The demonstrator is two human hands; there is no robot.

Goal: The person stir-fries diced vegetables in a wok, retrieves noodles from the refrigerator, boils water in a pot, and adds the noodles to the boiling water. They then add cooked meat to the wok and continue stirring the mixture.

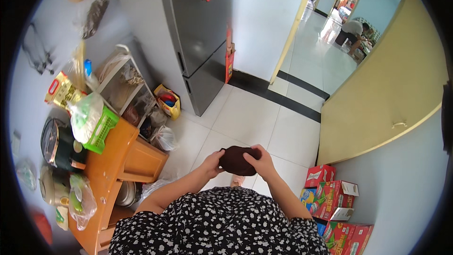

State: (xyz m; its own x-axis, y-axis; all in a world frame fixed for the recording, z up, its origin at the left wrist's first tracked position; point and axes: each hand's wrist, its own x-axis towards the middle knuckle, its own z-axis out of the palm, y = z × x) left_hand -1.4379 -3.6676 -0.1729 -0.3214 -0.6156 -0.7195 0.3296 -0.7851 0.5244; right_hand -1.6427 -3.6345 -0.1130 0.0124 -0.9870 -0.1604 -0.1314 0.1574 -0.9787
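Observation:
In front of my body I hold a dark brown, flat, roughly oval thing [237, 161]; it may be cloth, but its kind is not plain. My left hand [213, 164] grips its left edge with the thumb at the upper corner. On the other side my right hand [262, 162] pinches it, the thumb lying across its top face and the fingers behind. Both hands are closed on it, with most of the fingers hidden underneath. Below it, part of a foot [238, 181] shows on the tiles.
An orange wooden cabinet [113, 160] at left bears a green basket [104, 130] and cookers. Beyond it stand a shelf rack [114, 76] and a grey fridge [198, 33]. Red boxes [336, 198] are stacked at right, below a yellow door [382, 80]. A person [353, 32] bends over in the far room.

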